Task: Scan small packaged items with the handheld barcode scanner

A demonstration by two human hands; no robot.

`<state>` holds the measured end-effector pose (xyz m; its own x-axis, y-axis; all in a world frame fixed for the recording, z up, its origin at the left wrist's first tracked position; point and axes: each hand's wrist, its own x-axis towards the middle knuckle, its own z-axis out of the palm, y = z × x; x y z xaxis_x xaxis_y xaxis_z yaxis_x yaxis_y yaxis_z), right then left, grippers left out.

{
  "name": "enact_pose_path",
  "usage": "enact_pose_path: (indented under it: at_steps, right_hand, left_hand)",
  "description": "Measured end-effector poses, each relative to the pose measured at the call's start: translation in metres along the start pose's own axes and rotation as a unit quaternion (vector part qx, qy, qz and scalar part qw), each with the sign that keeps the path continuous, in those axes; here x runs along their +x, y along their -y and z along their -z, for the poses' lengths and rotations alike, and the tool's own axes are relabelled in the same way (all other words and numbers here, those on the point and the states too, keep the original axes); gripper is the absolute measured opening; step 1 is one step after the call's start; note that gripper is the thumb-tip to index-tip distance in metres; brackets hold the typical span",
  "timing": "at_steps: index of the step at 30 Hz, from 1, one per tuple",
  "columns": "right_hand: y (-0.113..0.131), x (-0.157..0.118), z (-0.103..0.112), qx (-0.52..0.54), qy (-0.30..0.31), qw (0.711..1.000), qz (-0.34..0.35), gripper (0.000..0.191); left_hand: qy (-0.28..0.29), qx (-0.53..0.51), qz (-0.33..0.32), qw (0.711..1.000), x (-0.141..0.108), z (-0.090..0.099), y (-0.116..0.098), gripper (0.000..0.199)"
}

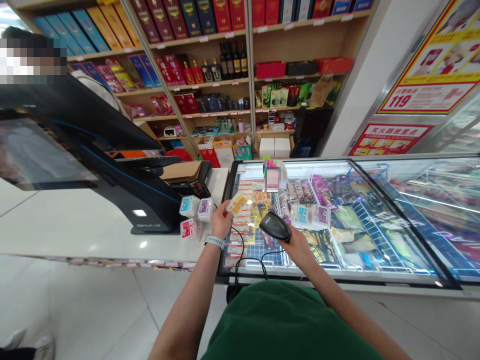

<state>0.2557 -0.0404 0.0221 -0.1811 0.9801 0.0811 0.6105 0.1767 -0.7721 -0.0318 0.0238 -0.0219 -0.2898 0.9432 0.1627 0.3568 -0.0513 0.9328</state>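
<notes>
My left hand is closed on the edge of a small yellow-and-white packet, held above the left end of a glass-topped freezer. A black barcode scanner sits in my right hand, its head turned toward the packet. From the scanner a black cord loops down toward my body. Left of my left hand, several clear plastic boxes with a blue label, a purple label and a red label stand on the counter. Two similar boxes rest on the freezer glass near my right hand.
A black checkout terminal stands on the white counter at left, beside an open cardboard-lined black box. Bagged frozen goods lie under the glass. Shelves of boxes and bottles rise behind. Another person is partly hidden behind the terminal.
</notes>
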Motion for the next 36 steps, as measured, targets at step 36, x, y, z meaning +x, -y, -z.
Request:
enact_pose_path:
  at_steps: [36]
  right_hand:
    - [-0.0012,-0.0029,-0.0031,0.001,-0.008,1.000,-0.012,0.036]
  left_hand:
    - [-0.010,-0.006,0.008,1.000,-0.0060,-0.0014,-0.0042,0.048]
